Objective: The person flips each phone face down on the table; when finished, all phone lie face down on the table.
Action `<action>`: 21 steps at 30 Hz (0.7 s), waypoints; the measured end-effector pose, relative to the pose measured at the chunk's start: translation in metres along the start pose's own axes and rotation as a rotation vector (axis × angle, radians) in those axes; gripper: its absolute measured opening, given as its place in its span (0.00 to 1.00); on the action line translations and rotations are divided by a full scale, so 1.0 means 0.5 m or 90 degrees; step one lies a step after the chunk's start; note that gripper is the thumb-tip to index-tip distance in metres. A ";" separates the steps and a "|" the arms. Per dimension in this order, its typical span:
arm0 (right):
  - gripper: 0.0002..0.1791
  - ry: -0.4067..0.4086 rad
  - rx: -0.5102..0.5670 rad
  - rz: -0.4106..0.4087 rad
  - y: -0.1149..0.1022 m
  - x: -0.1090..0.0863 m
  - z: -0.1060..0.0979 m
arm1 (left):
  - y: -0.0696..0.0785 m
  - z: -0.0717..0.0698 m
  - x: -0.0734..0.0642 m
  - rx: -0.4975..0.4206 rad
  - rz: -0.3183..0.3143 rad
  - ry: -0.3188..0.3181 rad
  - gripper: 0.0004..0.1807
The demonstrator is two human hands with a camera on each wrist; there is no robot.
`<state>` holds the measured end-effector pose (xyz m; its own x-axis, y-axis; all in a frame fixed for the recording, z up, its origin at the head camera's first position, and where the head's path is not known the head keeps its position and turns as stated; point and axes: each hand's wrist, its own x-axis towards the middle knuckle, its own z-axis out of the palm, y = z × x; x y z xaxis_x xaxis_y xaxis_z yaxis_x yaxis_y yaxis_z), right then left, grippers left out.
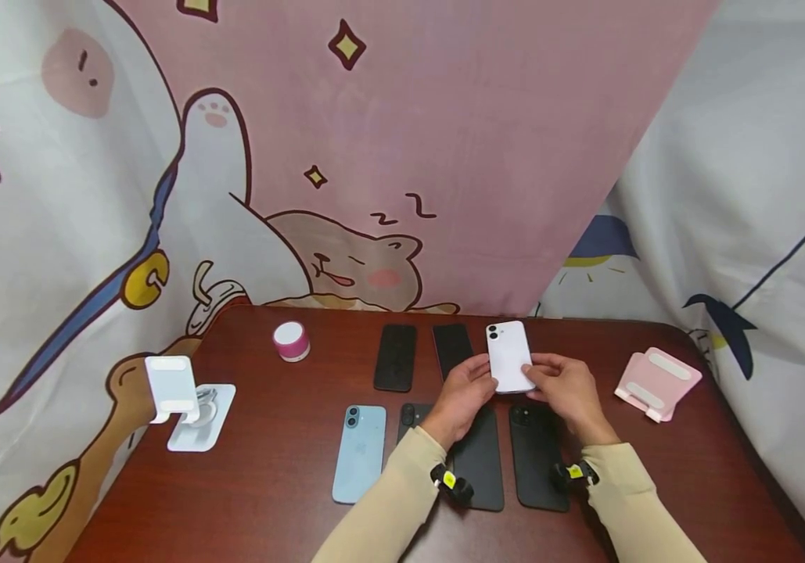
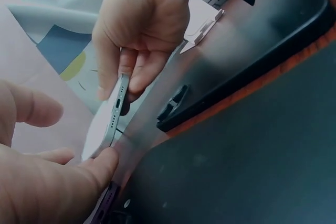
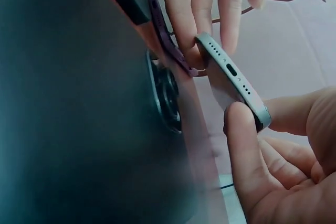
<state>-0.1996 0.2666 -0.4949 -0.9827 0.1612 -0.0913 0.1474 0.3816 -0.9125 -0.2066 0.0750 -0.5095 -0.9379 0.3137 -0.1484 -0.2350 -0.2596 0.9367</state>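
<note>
A white smartphone (image 1: pixel 509 356), camera side up, is held above the far part of the table. My right hand (image 1: pixel 571 391) pinches its right side between thumb and fingers, as the right wrist view also shows at the phone's edge (image 3: pixel 233 72) with its charging port. On the other side, my left hand (image 1: pixel 461 395) touches the phone with nearly straight fingertips. Its thumb (image 2: pixel 42 109) stands apart from the phone in the left wrist view. Beneath the hands lie a black phone (image 1: pixel 539 457), a large dark phone (image 1: pixel 481 461) and a partly hidden dark phone (image 1: pixel 412 414).
A light blue phone (image 1: pixel 360 453) lies left of the arms. Behind are a black phone (image 1: pixel 395 358) and a purple-edged phone (image 1: pixel 451 344). A pink jar (image 1: pixel 292 342) and white stand (image 1: pixel 201 418) sit left, a pink stand (image 1: pixel 658 383) right. Printed curtains border the table (image 1: pixel 268 477).
</note>
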 end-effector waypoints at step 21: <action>0.25 -0.013 -0.149 -0.051 0.013 0.004 0.011 | 0.017 -0.013 -0.017 0.141 -0.006 -0.050 0.38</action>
<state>-0.2014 0.2647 -0.5032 -0.9940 0.1047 -0.0318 0.0881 0.5938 -0.7998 -0.2022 0.0644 -0.5024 -0.9112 0.3871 -0.1408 -0.1741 -0.0522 0.9833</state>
